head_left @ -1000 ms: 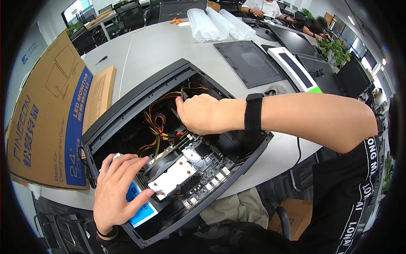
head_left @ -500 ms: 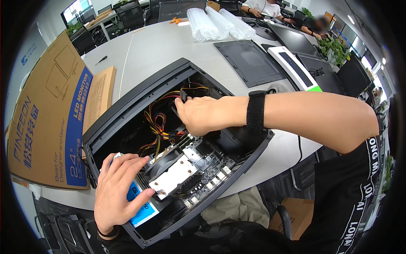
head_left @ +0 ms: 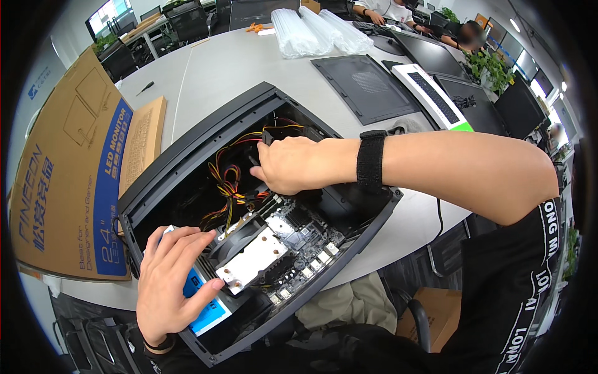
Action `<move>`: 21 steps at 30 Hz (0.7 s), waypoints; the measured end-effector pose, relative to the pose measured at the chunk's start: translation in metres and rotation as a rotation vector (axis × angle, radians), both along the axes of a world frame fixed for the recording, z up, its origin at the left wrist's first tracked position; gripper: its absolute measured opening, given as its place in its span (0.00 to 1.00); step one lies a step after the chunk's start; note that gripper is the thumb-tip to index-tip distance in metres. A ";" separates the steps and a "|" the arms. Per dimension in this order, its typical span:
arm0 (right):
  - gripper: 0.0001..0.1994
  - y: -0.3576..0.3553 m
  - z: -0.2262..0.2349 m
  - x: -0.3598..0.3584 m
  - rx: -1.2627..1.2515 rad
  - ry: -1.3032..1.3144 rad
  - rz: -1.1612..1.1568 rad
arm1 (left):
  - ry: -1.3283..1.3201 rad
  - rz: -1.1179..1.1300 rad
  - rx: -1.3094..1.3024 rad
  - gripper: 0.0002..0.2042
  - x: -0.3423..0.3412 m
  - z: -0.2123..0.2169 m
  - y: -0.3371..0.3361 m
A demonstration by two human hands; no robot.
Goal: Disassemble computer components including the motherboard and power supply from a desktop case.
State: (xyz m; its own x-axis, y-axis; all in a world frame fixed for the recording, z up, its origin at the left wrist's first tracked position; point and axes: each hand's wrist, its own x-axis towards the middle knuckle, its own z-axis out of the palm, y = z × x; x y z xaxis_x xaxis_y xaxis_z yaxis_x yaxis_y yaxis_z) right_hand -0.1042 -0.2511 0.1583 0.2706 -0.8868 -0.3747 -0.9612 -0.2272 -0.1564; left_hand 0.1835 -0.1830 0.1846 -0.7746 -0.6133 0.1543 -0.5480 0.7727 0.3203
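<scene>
A black computer case (head_left: 198,139) lies on its side with its side off, tilted at the near table edge over my lap. My left hand (head_left: 171,280), fingers spread, rests on the near left corner beside a blue-and-white labelled power supply (head_left: 208,310). My right hand (head_left: 293,163) reaches into the far part of the case, its fingers curled around something dark that I cannot make out. Red, yellow and black cables (head_left: 232,187) bunch inside, left of that hand. Below them are the CPU cooler (head_left: 252,262) and the motherboard (head_left: 305,234).
On the left stand a large cardboard monitor box (head_left: 68,181) and a brown keyboard box (head_left: 144,146). A black side panel (head_left: 366,87), a white keyboard box (head_left: 430,93) and clear plastic-wrapped bundles (head_left: 305,34) lie farther off. A small screwdriver (head_left: 146,88) is at the far left.
The view has shifted slightly. My right hand stays inside the case with a small movement of its fingers, and my left hand keeps its place on the corner.
</scene>
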 end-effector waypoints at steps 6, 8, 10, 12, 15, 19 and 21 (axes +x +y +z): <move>0.31 -0.011 0.003 0.006 0.111 0.165 0.105 | 0.012 0.002 0.007 0.31 0.000 -0.001 0.000; 0.31 -0.012 -0.002 0.011 0.111 0.257 0.120 | 0.016 -0.001 0.004 0.31 0.000 -0.001 0.000; 0.30 -0.007 -0.008 0.008 0.035 0.095 0.032 | 0.009 -0.007 0.000 0.32 0.000 0.000 0.000; 0.30 0.000 -0.011 -0.003 -0.072 0.007 0.065 | 0.002 -0.006 -0.003 0.32 0.000 0.000 0.000; 0.30 -0.002 -0.011 -0.010 -0.039 0.040 0.129 | 0.020 -0.020 -0.007 0.32 -0.001 -0.001 -0.001; 0.30 -0.003 -0.010 -0.009 -0.108 0.023 0.168 | 0.016 -0.019 -0.008 0.31 0.000 -0.001 -0.001; 0.29 -0.006 -0.011 -0.002 -0.073 0.029 0.084 | 0.012 -0.011 -0.004 0.31 0.000 -0.001 -0.001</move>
